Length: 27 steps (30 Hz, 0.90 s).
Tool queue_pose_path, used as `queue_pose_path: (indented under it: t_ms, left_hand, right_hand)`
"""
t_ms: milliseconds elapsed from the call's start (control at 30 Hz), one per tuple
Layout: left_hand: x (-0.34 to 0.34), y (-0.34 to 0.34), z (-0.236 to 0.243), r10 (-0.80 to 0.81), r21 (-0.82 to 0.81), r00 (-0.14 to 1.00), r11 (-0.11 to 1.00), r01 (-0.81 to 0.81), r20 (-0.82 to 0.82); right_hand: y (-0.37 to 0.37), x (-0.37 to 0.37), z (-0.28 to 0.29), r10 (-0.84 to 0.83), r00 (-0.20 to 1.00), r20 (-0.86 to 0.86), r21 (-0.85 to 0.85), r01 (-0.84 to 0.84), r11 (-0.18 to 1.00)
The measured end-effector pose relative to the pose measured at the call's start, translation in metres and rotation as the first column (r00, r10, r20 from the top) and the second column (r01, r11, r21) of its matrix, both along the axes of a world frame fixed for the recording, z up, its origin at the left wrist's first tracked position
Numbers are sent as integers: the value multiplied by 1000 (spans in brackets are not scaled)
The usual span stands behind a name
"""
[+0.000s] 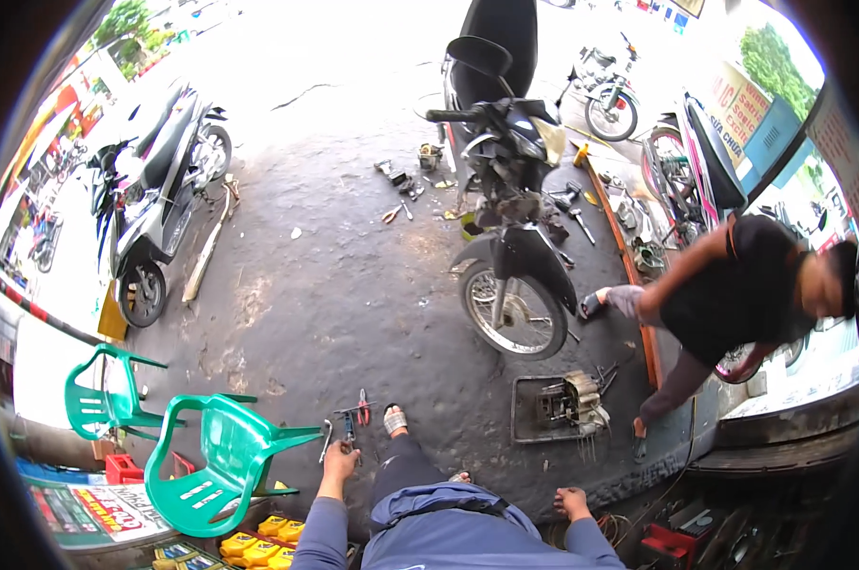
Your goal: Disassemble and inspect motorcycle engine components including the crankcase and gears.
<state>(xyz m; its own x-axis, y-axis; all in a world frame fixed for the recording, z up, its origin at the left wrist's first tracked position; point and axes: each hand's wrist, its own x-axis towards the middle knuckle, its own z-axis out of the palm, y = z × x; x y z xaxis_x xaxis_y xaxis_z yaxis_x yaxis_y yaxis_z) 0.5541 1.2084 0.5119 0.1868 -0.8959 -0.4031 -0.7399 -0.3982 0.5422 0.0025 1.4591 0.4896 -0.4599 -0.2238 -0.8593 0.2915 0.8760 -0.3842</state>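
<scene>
My left hand (339, 462) is low at centre left, its fingers curled. What they hold, if anything, is too small to make out. A slim metal wrench (326, 437) shows right beside that hand; I cannot tell whether they touch. Just beyond lie red-handled pliers (363, 408) and a dark hand tool (348, 425) on the ground. My right hand (572, 503) hangs at lower right in a loose fist with nothing showing in it. Farther ahead on that side, a metal engine part (567, 404) rests in a shallow tray (517, 410).
A partly stripped motorbike (510, 237) stands ahead, with loose parts and tools around it. Green plastic chairs (206, 465) are at left, near yellow bottles (258, 543). Another person (734, 285) steps along the right side. Parked scooters (159, 180) stand far left.
</scene>
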Motion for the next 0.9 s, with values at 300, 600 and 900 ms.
queue_pose_path:
  t_ms: [300, 600, 900]
  left_hand:
    - [124, 7, -83, 164, 375, 984, 910, -177, 67]
    - [237, -206, -37, 291, 326, 950, 893, -311, 109]
    - [191, -555, 58, 426, 54, 898, 905, -423, -112]
  right_hand:
    - [-303, 57, 34, 319, 923, -217, -314, -375, 872]
    - [-448, 78, -125, 701, 581, -413, -372, -810, 452]
    - [-1014, 21, -175, 845, 470, -255, -403, -846, 349]
